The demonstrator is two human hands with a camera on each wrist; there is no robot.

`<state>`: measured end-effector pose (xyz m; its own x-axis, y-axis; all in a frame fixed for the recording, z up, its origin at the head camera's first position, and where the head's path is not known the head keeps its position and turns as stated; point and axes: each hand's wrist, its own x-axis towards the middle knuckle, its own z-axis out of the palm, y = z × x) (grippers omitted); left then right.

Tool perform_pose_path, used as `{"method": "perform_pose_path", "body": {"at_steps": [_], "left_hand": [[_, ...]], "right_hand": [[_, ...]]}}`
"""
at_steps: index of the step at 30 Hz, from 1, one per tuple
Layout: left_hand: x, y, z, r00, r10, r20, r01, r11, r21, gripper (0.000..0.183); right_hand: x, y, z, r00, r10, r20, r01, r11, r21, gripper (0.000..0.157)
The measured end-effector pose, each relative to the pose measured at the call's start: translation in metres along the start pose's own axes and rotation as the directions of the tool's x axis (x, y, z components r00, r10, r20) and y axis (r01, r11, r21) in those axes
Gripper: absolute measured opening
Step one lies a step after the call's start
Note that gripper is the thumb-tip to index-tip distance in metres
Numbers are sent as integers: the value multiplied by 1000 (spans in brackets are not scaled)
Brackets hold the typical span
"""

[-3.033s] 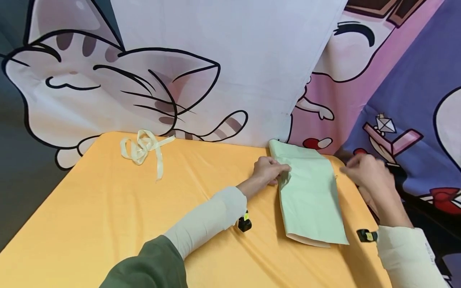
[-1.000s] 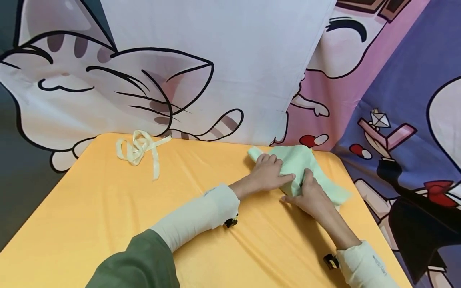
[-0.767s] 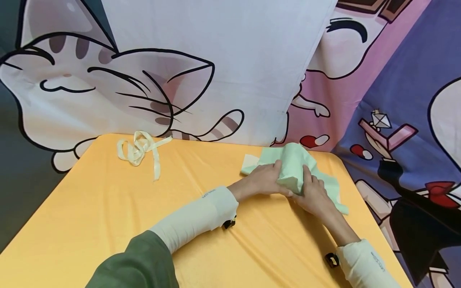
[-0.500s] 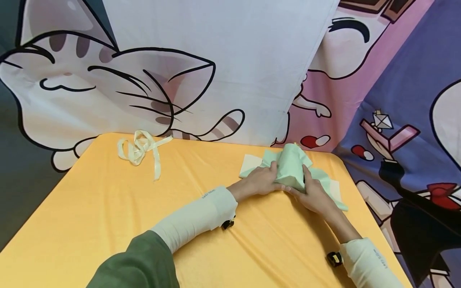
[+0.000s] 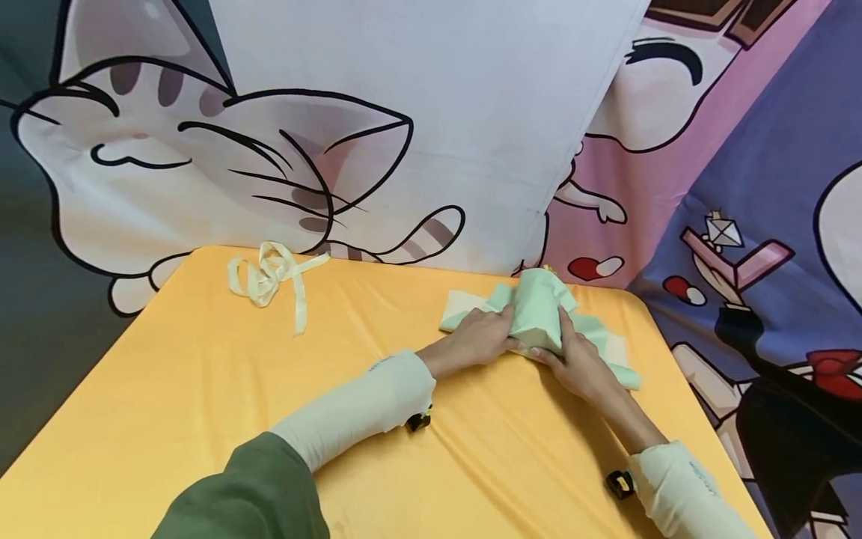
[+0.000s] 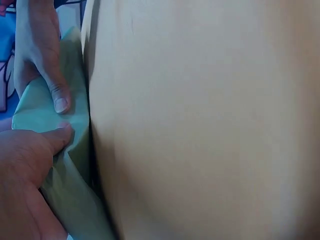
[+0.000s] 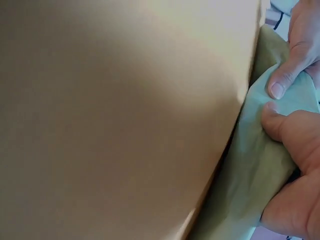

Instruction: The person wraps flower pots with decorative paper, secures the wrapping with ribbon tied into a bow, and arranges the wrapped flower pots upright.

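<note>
A pale green wrapping sheet [image 5: 539,301] with a cream underside covers a box-like hump at the table's back right; what lies under it is hidden. Its loose flaps spread out on both sides. My left hand [image 5: 481,337] grips the hump's left side, and my right hand [image 5: 582,363] grips the right side. Both thumbs meet at the near end. In the left wrist view, the two thumbs press the folded green sheet [image 6: 77,117] close together. The right wrist view shows them pressing the same creased end of the sheet [image 7: 250,135].
A loosely looped cream ribbon [image 5: 269,277] lies at the back left of the yellow-covered table [image 5: 323,434]. Behind stands a cartoon-printed cloth backdrop [image 5: 471,135], which also runs down the right side. Small black wrist cameras [image 5: 619,485] hang below the sleeves.
The sheet lay as a long flat-topped panel; its near part has since been pushed back and folded around the hump. My right hand has come in from the right edge. Lately both hands barely move.
</note>
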<state>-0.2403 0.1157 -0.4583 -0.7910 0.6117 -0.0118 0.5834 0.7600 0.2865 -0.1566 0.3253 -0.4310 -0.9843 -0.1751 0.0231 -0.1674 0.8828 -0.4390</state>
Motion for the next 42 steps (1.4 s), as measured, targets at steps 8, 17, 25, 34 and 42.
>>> {"method": "perform_pose_path", "body": {"at_steps": [8,17,25,34,42], "left_hand": [[-48,-44,-9,995,-64,-76,59,996,-71,68],[-110,-75,-29,977,-132,-165,117,988,-98,72],[-143,-91,-32,968,-130,-214,109,988,-108,72],[-152,-88,-48,971,-171,-165,156,983,-99,63],[-159,-92,-48,964,-226,-140,204,967,-155,69]], "right_hand": [[21,-48,25,999,-38,19,38,999,38,102],[37,-100,50,994,-83,66,78,994,76,104],[41,-126,61,988,-120,98,117,992,42,106],[60,-152,32,974,-33,224,44,998,-43,113],[88,-202,19,913,142,383,-84,983,-165,103]]}}
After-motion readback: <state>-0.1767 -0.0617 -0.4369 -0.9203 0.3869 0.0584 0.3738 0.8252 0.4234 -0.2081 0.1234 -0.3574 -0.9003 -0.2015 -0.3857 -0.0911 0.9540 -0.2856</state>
